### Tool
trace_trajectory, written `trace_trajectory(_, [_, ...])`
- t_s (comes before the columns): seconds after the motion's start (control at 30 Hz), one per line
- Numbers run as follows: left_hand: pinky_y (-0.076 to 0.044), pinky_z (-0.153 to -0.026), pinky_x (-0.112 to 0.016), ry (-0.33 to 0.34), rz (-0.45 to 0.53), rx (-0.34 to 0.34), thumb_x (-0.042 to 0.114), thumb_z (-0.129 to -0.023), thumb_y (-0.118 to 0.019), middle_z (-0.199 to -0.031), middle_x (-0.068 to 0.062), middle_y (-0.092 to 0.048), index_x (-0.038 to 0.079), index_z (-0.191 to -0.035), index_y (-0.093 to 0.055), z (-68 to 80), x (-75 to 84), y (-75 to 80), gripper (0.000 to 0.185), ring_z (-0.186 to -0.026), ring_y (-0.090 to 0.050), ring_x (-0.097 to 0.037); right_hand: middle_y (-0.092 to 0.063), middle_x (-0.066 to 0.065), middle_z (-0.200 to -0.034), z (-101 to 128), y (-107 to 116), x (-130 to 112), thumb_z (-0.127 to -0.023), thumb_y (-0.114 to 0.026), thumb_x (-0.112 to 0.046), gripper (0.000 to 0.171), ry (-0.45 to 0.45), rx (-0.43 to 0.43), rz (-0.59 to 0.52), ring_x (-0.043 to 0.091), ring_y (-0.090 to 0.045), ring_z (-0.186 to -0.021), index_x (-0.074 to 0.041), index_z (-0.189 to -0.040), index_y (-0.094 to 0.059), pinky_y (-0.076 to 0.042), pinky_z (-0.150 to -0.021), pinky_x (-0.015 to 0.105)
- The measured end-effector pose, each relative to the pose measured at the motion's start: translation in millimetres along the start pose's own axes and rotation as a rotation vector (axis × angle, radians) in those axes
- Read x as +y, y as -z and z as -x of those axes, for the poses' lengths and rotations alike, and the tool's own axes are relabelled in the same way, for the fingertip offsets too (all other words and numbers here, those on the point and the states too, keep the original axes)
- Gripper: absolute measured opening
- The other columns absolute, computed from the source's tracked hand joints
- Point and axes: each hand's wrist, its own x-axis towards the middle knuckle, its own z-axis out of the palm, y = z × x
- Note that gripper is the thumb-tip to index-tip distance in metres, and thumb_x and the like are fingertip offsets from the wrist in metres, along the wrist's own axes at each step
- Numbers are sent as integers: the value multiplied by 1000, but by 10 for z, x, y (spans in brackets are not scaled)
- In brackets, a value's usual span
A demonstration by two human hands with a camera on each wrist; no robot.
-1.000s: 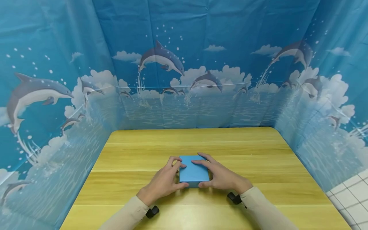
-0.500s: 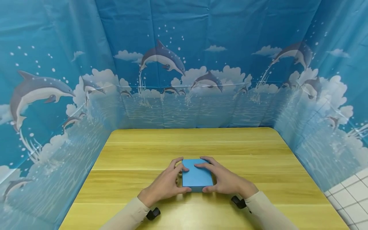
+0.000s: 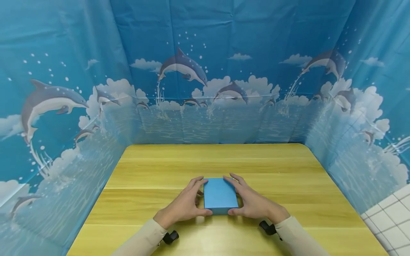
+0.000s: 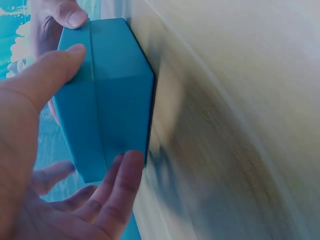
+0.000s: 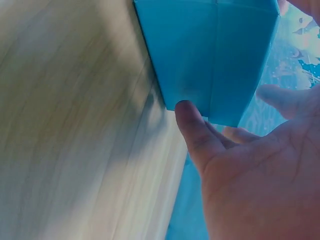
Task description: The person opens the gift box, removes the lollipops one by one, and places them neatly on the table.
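Note:
A blue lidded box [image 3: 220, 193] lies on the table between my two hands. My left hand [image 3: 184, 202] grips its left side, with the thumb on the near face and the fingertips at the far left corner. On the opposite side, my right hand [image 3: 254, 203] holds it with the thumb on the near face and fingers at the far right edge. A straight seam between lid and base runs round the box [image 4: 122, 95] in the left wrist view. In the right wrist view, fingers of the right hand [image 5: 255, 175] lie by the box's far end.
The yellow wood-grain table [image 3: 150, 170] stretches around the box on all sides. Blue dolphin-printed curtains [image 3: 205, 121] hang along its back and sides. White floor tiles [image 3: 389, 220] show at the lower right. Black wrist cameras [image 3: 171, 237] sit under the cuffs.
The box has shifted slightly right and nearer in the head view, along with both hands. The index fingers have slid from the lid's top towards its far corners.

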Motion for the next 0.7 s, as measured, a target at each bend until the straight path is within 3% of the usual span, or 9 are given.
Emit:
trace_trajectory(0.17, [-66,-101,-35,16,66,-29,56,-98,-95,-188,-12,-36,18,-186,-27,5,-19,14,118,-134,-72,-25,-20,28,-191,1,-15,33,-100,-94,-51,121,-7,16,-12,52,-45,-168,-14,-188,-20,-54,-124,69])
trace_trajectory(0.33, [-66,-97,-29,21,138,-43,52,-99,-96,-187,-12,-37,16,-187,-26,-8,-27,24,118,-132,-71,-25,-23,24,-190,-10,-22,54,-99,-94,-56,122,-16,23,-5,47,-46,-167,-18,-188,-20,-53,-125,68])
trace_trajectory(0.7, [-67,-100,-32,21,161,-35,51,-99,-96,-187,-11,-37,18,-187,-29,-12,-38,19,116,-138,-69,-29,-23,26,-190,16,-33,62,-101,-92,-55,117,-3,23,-25,47,-47,-166,-22,-188,-21,-57,-121,63])
